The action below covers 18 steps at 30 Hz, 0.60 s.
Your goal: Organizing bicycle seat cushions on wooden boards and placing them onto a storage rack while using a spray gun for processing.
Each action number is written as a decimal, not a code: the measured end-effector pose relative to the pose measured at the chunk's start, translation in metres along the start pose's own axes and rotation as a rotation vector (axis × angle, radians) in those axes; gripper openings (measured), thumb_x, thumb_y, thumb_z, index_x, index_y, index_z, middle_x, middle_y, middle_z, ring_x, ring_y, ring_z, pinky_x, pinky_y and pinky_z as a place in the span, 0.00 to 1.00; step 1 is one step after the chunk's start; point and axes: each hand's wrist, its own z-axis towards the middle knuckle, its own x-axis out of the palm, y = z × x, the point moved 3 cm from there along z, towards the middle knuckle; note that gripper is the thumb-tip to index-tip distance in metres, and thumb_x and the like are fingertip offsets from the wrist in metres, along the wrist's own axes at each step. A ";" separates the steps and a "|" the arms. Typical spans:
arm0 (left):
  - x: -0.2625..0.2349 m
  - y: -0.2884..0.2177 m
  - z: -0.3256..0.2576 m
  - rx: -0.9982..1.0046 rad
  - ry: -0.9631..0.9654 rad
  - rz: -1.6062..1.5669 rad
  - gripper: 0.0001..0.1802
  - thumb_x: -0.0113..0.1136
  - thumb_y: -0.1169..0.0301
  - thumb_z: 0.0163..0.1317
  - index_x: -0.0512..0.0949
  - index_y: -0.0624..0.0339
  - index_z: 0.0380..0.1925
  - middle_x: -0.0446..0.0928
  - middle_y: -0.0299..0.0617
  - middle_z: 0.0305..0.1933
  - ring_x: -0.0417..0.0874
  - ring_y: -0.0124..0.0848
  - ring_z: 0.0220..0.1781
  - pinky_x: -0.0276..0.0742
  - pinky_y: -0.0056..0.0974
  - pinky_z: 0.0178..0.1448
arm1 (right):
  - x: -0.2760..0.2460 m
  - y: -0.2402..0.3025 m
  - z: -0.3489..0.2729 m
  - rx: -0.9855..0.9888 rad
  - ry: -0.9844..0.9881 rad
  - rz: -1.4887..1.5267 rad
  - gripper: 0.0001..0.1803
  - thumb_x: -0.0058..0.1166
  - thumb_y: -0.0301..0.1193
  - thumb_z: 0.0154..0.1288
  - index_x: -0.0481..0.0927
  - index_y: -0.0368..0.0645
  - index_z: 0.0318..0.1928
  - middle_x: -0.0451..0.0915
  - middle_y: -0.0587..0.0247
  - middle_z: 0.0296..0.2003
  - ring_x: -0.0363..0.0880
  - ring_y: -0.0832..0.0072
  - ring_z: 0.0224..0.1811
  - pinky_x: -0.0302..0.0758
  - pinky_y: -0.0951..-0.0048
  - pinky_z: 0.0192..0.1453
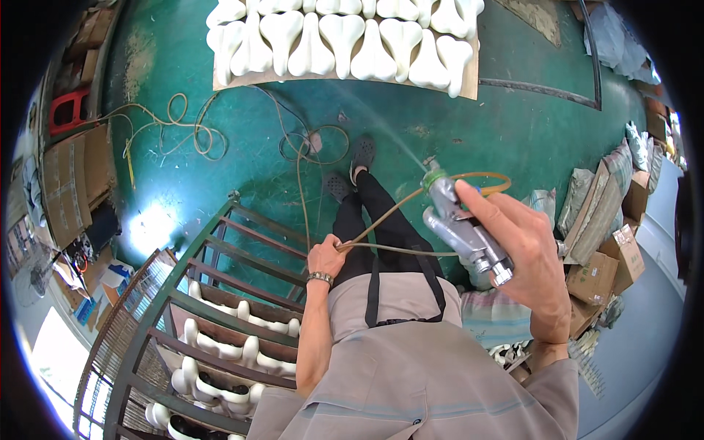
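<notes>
My right hand (524, 249) is closed around a metal spray gun (469, 235) with a green ring near its nozzle. A thin mist (389, 132) streams from the nozzle toward the upper left. Closed in front of my waist, my left hand (326, 258) grips thin yellowish hoses (385, 214), which loop over toward the gun. Ahead, rows of glossy white bone-shaped pieces (342, 40) stand on a brown board (471, 77). The mist points at the front row. My right fingers partly hide the gun's handle and trigger.
A green metal rack (183, 275) at my left holds white pieces (249, 348) on its shelves. Coiled hoses (209, 139) lie across the green floor (257, 176). Cardboard boxes (592, 279) and sacks (579, 194) line the right side; a red stool (70, 111) stands far left.
</notes>
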 end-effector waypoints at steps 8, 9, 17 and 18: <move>0.016 -0.001 -0.016 0.017 0.038 -0.005 0.26 0.65 0.40 0.63 0.78 0.53 0.32 0.82 0.56 0.25 0.84 0.61 0.34 0.78 0.58 0.36 | -0.004 -0.016 -0.019 0.037 -0.116 -0.110 0.36 0.64 0.18 0.51 0.77 0.37 0.65 0.84 0.51 0.42 0.84 0.54 0.40 0.80 0.60 0.42; 0.018 -0.005 -0.016 0.018 0.035 -0.006 0.26 0.65 0.40 0.63 0.78 0.53 0.32 0.82 0.56 0.25 0.84 0.60 0.34 0.78 0.58 0.36 | -0.002 -0.020 -0.019 0.047 -0.072 -0.102 0.40 0.60 0.14 0.46 0.76 0.37 0.66 0.84 0.48 0.43 0.85 0.52 0.41 0.80 0.61 0.45; 0.060 -0.053 -0.019 -0.058 -0.021 -0.036 0.25 0.66 0.40 0.62 0.79 0.52 0.33 0.82 0.55 0.26 0.85 0.59 0.34 0.78 0.57 0.37 | -0.021 -0.070 -0.015 -0.012 -0.101 -0.109 0.43 0.60 0.11 0.44 0.76 0.41 0.68 0.83 0.49 0.42 0.83 0.51 0.38 0.79 0.60 0.43; 0.068 -0.062 -0.022 -0.090 -0.010 -0.036 0.25 0.66 0.40 0.62 0.79 0.52 0.33 0.83 0.55 0.26 0.85 0.59 0.35 0.78 0.58 0.38 | -0.026 -0.076 -0.018 -0.034 -0.028 -0.104 0.43 0.61 0.11 0.45 0.76 0.41 0.67 0.84 0.49 0.42 0.83 0.51 0.39 0.79 0.60 0.43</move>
